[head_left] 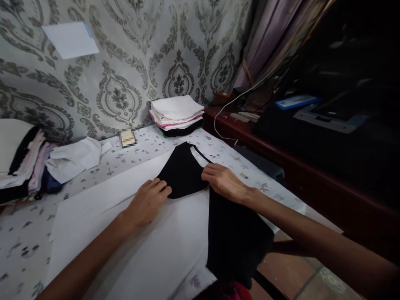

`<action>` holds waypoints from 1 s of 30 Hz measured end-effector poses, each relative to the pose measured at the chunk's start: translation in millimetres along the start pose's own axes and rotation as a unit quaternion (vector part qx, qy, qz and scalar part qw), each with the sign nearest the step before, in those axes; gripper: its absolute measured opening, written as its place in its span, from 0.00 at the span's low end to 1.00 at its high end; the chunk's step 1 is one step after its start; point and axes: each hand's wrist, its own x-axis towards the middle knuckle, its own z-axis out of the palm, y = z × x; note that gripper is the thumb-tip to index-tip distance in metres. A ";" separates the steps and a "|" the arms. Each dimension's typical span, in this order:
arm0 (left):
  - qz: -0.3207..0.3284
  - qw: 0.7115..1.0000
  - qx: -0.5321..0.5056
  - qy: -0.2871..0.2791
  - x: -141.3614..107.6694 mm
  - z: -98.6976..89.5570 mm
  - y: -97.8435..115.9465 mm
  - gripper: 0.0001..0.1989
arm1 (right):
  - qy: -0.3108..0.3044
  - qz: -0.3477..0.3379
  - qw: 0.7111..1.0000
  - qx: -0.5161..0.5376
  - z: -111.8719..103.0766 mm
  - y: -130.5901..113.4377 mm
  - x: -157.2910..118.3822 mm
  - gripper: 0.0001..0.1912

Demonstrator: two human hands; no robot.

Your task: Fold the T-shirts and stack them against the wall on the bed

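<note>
A black and white garment (184, 175) lies on the patterned sheet of the bed, its black neck end pointing away from me and a black part hanging over the near right edge. My left hand (151, 200) has its fingers curled on the left edge of the black part, pinching the cloth. On the right side, just below the pale inner neckband, my right hand (221, 179) grips the black cloth between thumb and fingers. White material lies flat under and around the garment's left side.
A folded clothes stack (176, 112) sits by the wall. At the left are another clothes pile (18, 162) and a crumpled white cloth (76, 156). A small card (127, 138) lies between them. A dark red wooden table (231, 125) with a white cable borders the right.
</note>
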 end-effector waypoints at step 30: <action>-0.403 0.904 -0.123 -0.069 -88.4 4.4 -59.3 0.39 | 0.064 0.096 0.993 -0.006 106.0 41.8 122.6 0.33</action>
